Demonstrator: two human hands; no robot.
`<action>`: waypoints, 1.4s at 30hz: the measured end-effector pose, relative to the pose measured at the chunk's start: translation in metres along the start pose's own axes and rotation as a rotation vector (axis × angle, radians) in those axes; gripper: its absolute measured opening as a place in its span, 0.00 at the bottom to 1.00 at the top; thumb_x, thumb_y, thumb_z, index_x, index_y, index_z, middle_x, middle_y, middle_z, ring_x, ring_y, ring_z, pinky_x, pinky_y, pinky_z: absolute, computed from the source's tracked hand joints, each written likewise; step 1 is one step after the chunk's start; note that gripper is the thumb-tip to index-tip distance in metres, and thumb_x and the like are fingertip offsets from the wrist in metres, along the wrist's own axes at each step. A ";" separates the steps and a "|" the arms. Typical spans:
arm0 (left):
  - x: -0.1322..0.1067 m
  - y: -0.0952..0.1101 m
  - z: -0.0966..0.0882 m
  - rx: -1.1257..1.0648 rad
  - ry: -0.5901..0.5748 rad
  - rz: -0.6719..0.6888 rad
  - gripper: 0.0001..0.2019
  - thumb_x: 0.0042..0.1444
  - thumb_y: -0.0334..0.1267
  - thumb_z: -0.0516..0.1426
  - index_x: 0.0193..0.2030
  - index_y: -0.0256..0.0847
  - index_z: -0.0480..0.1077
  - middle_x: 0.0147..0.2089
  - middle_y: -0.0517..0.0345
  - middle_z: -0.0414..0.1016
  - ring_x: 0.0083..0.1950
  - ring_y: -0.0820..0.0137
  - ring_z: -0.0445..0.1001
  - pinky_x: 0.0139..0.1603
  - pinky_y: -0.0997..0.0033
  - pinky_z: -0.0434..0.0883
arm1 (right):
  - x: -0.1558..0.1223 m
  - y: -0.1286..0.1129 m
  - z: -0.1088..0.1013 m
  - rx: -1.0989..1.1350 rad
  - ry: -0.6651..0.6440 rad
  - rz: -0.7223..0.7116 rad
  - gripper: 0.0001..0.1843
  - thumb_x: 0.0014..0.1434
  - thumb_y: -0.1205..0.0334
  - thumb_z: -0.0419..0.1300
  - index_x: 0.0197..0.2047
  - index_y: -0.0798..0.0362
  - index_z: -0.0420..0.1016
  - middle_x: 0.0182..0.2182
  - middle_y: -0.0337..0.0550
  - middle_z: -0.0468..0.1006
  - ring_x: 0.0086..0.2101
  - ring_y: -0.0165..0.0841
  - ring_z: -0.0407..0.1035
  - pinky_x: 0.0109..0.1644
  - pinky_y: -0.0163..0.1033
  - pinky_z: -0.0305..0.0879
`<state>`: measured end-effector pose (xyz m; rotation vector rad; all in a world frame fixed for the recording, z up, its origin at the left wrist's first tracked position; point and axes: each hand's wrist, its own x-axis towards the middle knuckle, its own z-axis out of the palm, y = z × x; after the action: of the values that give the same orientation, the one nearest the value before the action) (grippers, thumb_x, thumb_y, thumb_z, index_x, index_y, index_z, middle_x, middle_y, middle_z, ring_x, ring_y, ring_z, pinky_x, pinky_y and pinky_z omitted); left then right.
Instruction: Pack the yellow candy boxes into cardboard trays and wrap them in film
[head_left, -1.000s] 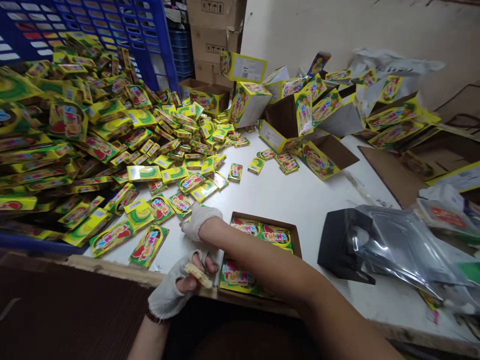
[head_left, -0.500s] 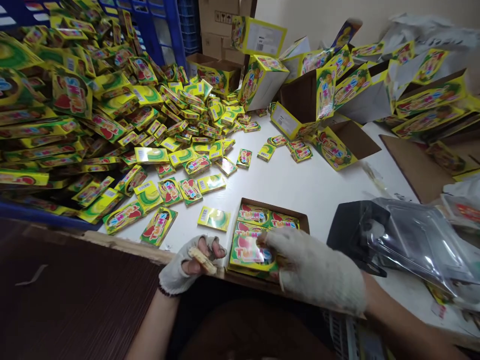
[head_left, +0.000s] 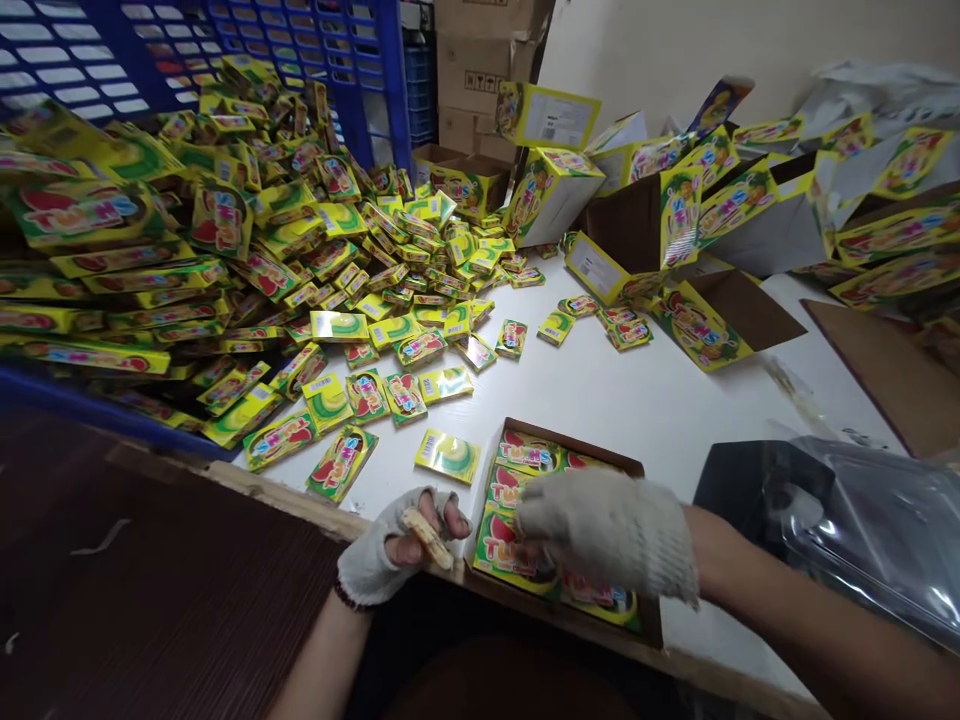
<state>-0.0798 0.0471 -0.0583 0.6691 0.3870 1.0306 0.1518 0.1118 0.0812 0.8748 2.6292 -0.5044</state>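
Note:
My left hand [head_left: 394, 545], in a fingerless white knit glove, is closed on a small flat beige piece with a rough edge [head_left: 427, 538]; I cannot make out what it is. It rests at the table's front edge, just left of an open shallow carton [head_left: 651, 620]. Yellow-green packets printed "TWINS" [head_left: 501, 545] lie flat inside that carton. My right hand [head_left: 592, 525], gloved likewise, reaches over the carton from the right, palm down on or just above the packets. Blur and the glove hide its fingertips. One loose packet [head_left: 448, 456] lies behind my left hand.
A big heap of packets [head_left: 270, 265] spills from a blue crate [head_left: 367, 80] onto the white table at left. Opened printed cartons [head_left: 701, 320] stand along the back. At right are a black and clear plastic object [head_left: 885, 530] and a brown cardboard flap [head_left: 870, 370].
The view has shifted, so the scene sits lower and further right. My right hand has drawn leftward over the carton, uncovering packets at its near right. The left hand keeps its hold.

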 end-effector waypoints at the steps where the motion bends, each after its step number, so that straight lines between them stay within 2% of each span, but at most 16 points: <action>1: 0.000 0.000 0.000 0.001 0.004 -0.001 0.15 0.43 0.44 0.70 0.33 0.41 0.72 0.40 0.54 0.77 0.45 0.64 0.73 0.51 0.61 0.63 | 0.017 -0.003 -0.012 -0.028 0.018 0.016 0.11 0.62 0.60 0.55 0.36 0.51 0.78 0.35 0.44 0.78 0.34 0.33 0.73 0.35 0.35 0.63; 3: -0.001 0.000 0.002 0.010 0.028 -0.019 0.16 0.42 0.45 0.70 0.33 0.41 0.72 0.39 0.53 0.77 0.42 0.64 0.73 0.46 0.64 0.64 | 0.059 -0.010 -0.027 -0.058 0.083 0.071 0.13 0.63 0.61 0.52 0.40 0.53 0.77 0.39 0.49 0.79 0.37 0.36 0.74 0.36 0.37 0.65; 4: -0.002 0.000 0.003 0.016 0.046 -0.030 0.17 0.41 0.46 0.70 0.32 0.40 0.71 0.38 0.53 0.77 0.41 0.64 0.73 0.43 0.65 0.64 | 0.082 -0.015 -0.029 -0.056 0.099 0.101 0.11 0.61 0.62 0.54 0.42 0.54 0.76 0.40 0.51 0.80 0.38 0.39 0.75 0.37 0.38 0.66; 7: -0.003 0.001 0.004 0.024 0.094 -0.044 0.19 0.39 0.48 0.71 0.30 0.39 0.70 0.36 0.53 0.76 0.41 0.63 0.74 0.40 0.66 0.63 | 0.139 -0.027 -0.019 -0.020 0.022 0.178 0.22 0.53 0.62 0.63 0.51 0.60 0.72 0.41 0.57 0.80 0.41 0.44 0.75 0.39 0.42 0.68; 10: -0.002 0.001 0.006 0.006 0.111 -0.048 0.20 0.39 0.48 0.71 0.31 0.40 0.70 0.36 0.54 0.76 0.44 0.61 0.74 0.44 0.63 0.64 | 0.155 -0.029 -0.011 0.023 0.020 0.147 0.29 0.50 0.65 0.63 0.56 0.59 0.68 0.41 0.56 0.80 0.42 0.45 0.75 0.40 0.43 0.69; 12: -0.002 0.002 0.006 0.008 0.112 -0.047 0.19 0.39 0.48 0.71 0.31 0.40 0.70 0.36 0.54 0.75 0.46 0.60 0.74 0.46 0.62 0.64 | 0.137 -0.020 -0.014 0.127 0.151 0.109 0.35 0.51 0.62 0.62 0.62 0.54 0.62 0.45 0.53 0.78 0.42 0.43 0.75 0.41 0.43 0.69; 14: -0.002 0.003 0.006 0.020 0.112 -0.041 0.18 0.39 0.47 0.71 0.31 0.40 0.71 0.37 0.53 0.75 0.46 0.60 0.73 0.46 0.62 0.64 | 0.101 -0.005 -0.022 0.299 0.317 0.050 0.41 0.52 0.60 0.61 0.68 0.51 0.55 0.49 0.50 0.75 0.43 0.39 0.73 0.45 0.43 0.69; 16: -0.001 0.004 0.005 0.022 0.103 -0.041 0.17 0.40 0.45 0.71 0.33 0.41 0.72 0.38 0.52 0.76 0.45 0.61 0.73 0.45 0.63 0.64 | 0.058 0.012 -0.024 0.449 0.443 -0.040 0.38 0.54 0.63 0.59 0.68 0.50 0.56 0.51 0.48 0.72 0.46 0.35 0.70 0.51 0.42 0.68; 18: 0.000 0.004 0.004 0.017 0.078 -0.051 0.16 0.41 0.44 0.70 0.33 0.41 0.72 0.40 0.52 0.76 0.45 0.63 0.72 0.47 0.63 0.64 | 0.018 0.026 -0.011 0.501 0.522 -0.089 0.29 0.56 0.62 0.59 0.61 0.53 0.66 0.53 0.50 0.69 0.51 0.36 0.68 0.56 0.43 0.66; 21: 0.002 0.005 0.004 0.018 0.048 -0.064 0.15 0.43 0.44 0.69 0.33 0.41 0.72 0.40 0.52 0.76 0.45 0.64 0.71 0.50 0.62 0.63 | -0.018 0.039 0.032 0.509 0.597 -0.006 0.24 0.59 0.60 0.59 0.59 0.54 0.67 0.55 0.54 0.67 0.54 0.37 0.67 0.57 0.44 0.67; 24: 0.003 0.005 0.005 0.023 0.051 -0.072 0.15 0.43 0.44 0.69 0.32 0.40 0.72 0.40 0.52 0.76 0.45 0.63 0.71 0.51 0.61 0.62 | -0.026 0.040 0.078 0.425 0.652 0.031 0.26 0.60 0.65 0.56 0.62 0.52 0.64 0.57 0.55 0.67 0.56 0.38 0.66 0.56 0.45 0.69; 27: 0.003 0.004 0.006 0.027 0.072 -0.080 0.15 0.43 0.45 0.69 0.32 0.40 0.72 0.40 0.52 0.76 0.45 0.63 0.71 0.50 0.62 0.61 | -0.026 0.037 0.099 0.282 0.690 0.020 0.29 0.59 0.71 0.53 0.63 0.52 0.63 0.56 0.56 0.67 0.56 0.39 0.66 0.54 0.47 0.70; 31: 0.001 0.002 0.004 0.021 0.064 -0.054 0.15 0.45 0.44 0.68 0.34 0.41 0.72 0.41 0.53 0.76 0.45 0.64 0.71 0.49 0.62 0.61 | -0.032 0.036 0.098 0.168 0.698 0.062 0.27 0.58 0.72 0.54 0.61 0.54 0.67 0.54 0.58 0.70 0.52 0.42 0.68 0.50 0.48 0.72; 34: 0.000 0.000 0.001 0.010 0.027 -0.039 0.14 0.46 0.43 0.68 0.35 0.41 0.71 0.42 0.54 0.76 0.46 0.65 0.70 0.50 0.63 0.61 | -0.036 0.037 0.095 0.121 0.646 0.061 0.28 0.55 0.74 0.52 0.60 0.56 0.68 0.53 0.59 0.71 0.51 0.43 0.69 0.49 0.49 0.73; 39: 0.000 -0.002 -0.004 -0.012 -0.019 -0.050 0.14 0.46 0.43 0.68 0.36 0.42 0.72 0.43 0.54 0.77 0.47 0.67 0.71 0.49 0.65 0.61 | -0.045 0.043 0.089 0.093 0.443 -0.084 0.30 0.58 0.74 0.50 0.64 0.54 0.65 0.58 0.58 0.70 0.58 0.43 0.65 0.59 0.52 0.67; 42: 0.001 -0.003 -0.005 -0.011 -0.029 -0.056 0.14 0.46 0.44 0.68 0.35 0.41 0.72 0.43 0.54 0.77 0.46 0.67 0.71 0.48 0.66 0.62 | -0.039 0.051 0.066 0.153 0.365 -0.155 0.28 0.63 0.67 0.52 0.66 0.50 0.63 0.60 0.53 0.70 0.60 0.41 0.63 0.61 0.49 0.65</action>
<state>-0.0802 0.0485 -0.0643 0.6598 0.3726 0.9686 0.2258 0.1023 0.0265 0.8844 3.0419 -0.6454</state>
